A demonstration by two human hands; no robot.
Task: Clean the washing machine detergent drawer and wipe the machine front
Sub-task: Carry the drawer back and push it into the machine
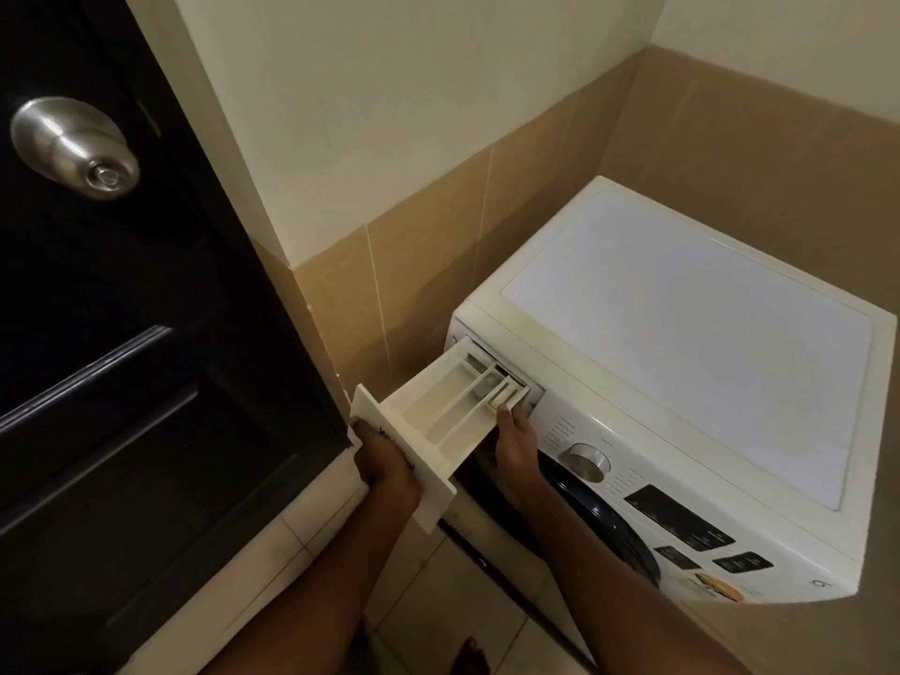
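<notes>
Fingers [361, 423] of left hand [384, 462]: curled round the front panel of the detergent drawer [438, 406], gripping it from beneath, at 6 o'clock of frame centre.

Fingers [506, 417] of right hand [516, 445]: closed narrowly on the drawer's right side wall near its rear compartments, at 5 o'clock.

Detergent drawer: white plastic with several compartments, drawn far out and pointing toward 8 o'clock. Its rear end is at the mouth of the slot in the machine's upper front corner. Yellowish staining inside. The front panel carries dark lettering, partly covered by the left hand.

Washing machine [682, 343]: white front-loader at 4 o'clock, set in the corner of the room.
- Silver program dial [589, 462], just beside the right wrist.
- Black display panel [677, 523], at 4 o'clock from the dial.
- Dark door rim [609, 523], below the dial.

Dark wooden door [121, 358]: 9 o'clock, with a brushed-metal door knob [73, 148] at 10 o'clock.

Tan wall tiles [487, 221]: 12 o'clock, behind the machine.

Pale floor tiles [428, 601]: 6 o'clock.
</notes>
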